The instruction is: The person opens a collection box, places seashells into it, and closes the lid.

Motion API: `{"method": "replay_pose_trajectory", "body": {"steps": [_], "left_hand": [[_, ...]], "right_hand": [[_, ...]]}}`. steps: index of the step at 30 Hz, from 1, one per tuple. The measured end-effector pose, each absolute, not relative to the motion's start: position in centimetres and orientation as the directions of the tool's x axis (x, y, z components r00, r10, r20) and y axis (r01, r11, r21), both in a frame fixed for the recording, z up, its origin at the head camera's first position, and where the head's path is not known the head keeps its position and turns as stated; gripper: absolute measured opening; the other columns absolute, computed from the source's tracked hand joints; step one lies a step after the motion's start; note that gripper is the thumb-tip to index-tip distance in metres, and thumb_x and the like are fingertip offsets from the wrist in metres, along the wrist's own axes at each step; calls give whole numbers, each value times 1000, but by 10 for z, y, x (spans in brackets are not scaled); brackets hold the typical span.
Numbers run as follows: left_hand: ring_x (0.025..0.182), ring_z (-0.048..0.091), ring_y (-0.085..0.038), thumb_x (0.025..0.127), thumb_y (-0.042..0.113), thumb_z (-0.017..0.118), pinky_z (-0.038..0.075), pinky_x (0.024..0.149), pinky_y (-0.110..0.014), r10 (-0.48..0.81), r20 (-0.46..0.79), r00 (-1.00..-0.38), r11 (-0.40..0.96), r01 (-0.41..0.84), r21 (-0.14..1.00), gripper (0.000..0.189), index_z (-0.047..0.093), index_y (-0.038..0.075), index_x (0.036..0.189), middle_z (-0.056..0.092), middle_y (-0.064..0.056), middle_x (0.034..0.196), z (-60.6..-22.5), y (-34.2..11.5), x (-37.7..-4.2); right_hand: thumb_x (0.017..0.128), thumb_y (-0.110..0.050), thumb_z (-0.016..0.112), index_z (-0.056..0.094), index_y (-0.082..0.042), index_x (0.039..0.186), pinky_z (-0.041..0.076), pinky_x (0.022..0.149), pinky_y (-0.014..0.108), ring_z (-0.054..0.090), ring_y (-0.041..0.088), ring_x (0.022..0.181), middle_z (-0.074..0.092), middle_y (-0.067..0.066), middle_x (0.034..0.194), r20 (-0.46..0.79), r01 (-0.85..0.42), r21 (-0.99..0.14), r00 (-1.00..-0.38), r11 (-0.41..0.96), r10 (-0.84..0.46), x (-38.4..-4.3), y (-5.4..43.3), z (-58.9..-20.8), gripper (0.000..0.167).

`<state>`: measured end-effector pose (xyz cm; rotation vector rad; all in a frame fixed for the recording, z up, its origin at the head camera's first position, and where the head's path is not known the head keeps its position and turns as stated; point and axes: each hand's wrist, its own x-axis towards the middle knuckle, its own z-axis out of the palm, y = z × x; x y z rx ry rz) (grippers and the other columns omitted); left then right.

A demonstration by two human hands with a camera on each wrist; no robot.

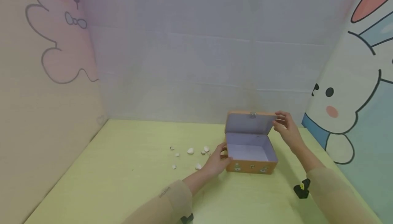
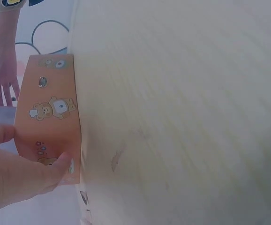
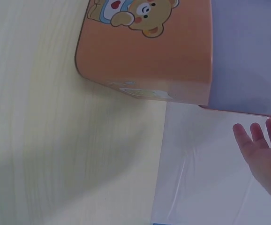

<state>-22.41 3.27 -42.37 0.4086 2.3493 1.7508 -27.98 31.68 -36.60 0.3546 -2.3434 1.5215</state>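
Observation:
An orange tin box [image 1: 251,166] with bear pictures and a lavender inside stands on the table, its hinged lid [image 1: 250,123] raised at the back. My left hand [image 1: 216,162] grips the box's left side near the front corner. In the left wrist view, the thumb [image 2: 56,169] lies on the outer wall and another finger reaches the rim. My right hand [image 1: 287,130] is at the lid's right edge, fingers loosely bent. The right wrist view shows those fingertips [image 3: 239,130] spread just beside the lid's edge, holding nothing.
Several small white shell-like pieces [image 1: 190,151] lie scattered on the pale yellow table [image 1: 138,183] left of the box. A white sheet [image 1: 184,63] hangs behind the table, and a wall with a cartoon rabbit [image 1: 340,108] borders its right side.

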Motion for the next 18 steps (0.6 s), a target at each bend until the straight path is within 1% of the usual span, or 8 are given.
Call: {"method": "replay_pose_trajectory", "body": {"steps": [4,7,9,10,12,15,16,18], "left_hand": [[121,51,-35,91,13,59,50,93,-40,334,15,-942,253,105,962,64,28,12,147,44,-18,140,-425,34,-228],[120,52,-34,90,15,61,50,92,-40,341,5,-940,263,100,960,65,29,14,147,45,-17,140,-426,33,-231],[119,53,-33,90,16,62,50,91,-40,350,-1,-937,271,101,957,66,30,15,147,45,-17,140,-425,32,-233],[119,53,-32,89,16,63,51,91,-40,355,-2,-935,275,102,956,66,30,15,147,45,-17,140,-425,31,-234],[117,55,-31,89,17,64,51,90,-40,361,-8,-933,287,103,952,67,31,15,147,46,-16,140,-425,30,-235],[117,55,-30,88,17,64,52,88,-39,366,-10,-931,299,107,948,67,31,15,147,47,-14,139,-424,29,-234],[117,55,-31,88,17,64,52,89,-39,365,-16,-931,301,102,948,67,31,16,147,47,-14,139,-423,28,-234],[119,53,-31,88,18,64,51,90,-40,359,-27,-933,303,90,949,68,30,17,147,46,-13,140,-422,28,-233]], "right_hand": [[98,-17,50,25,-5,143,47,76,8,43,-6,103,36,27,138,355,-350,-836,-932,422,-70,-280,320,-366,52],[98,-17,50,20,-9,147,47,76,10,43,-7,103,32,30,141,322,-334,-843,-941,421,-101,-281,322,-366,58],[98,-18,50,16,-12,150,48,76,12,45,-4,105,29,30,143,301,-319,-846,-947,427,-113,-283,323,-366,61],[98,-19,50,15,-13,150,49,77,14,46,1,107,28,30,144,290,-311,-846,-950,433,-115,-283,323,-366,63],[99,-19,49,12,-14,151,50,78,19,48,15,115,26,30,146,267,-293,-844,-956,449,-120,-285,323,-365,64],[99,-19,48,8,-15,152,51,86,38,43,42,123,23,32,147,236,-270,-840,-963,470,-132,-287,323,-364,67],[99,-19,48,6,-15,152,50,88,44,39,46,125,21,32,147,224,-263,-841,-965,472,-138,-287,322,-363,68],[99,-19,47,3,-17,152,44,92,57,34,50,128,19,32,149,200,-248,-844,-968,476,-150,-287,321,-362,69]]}}
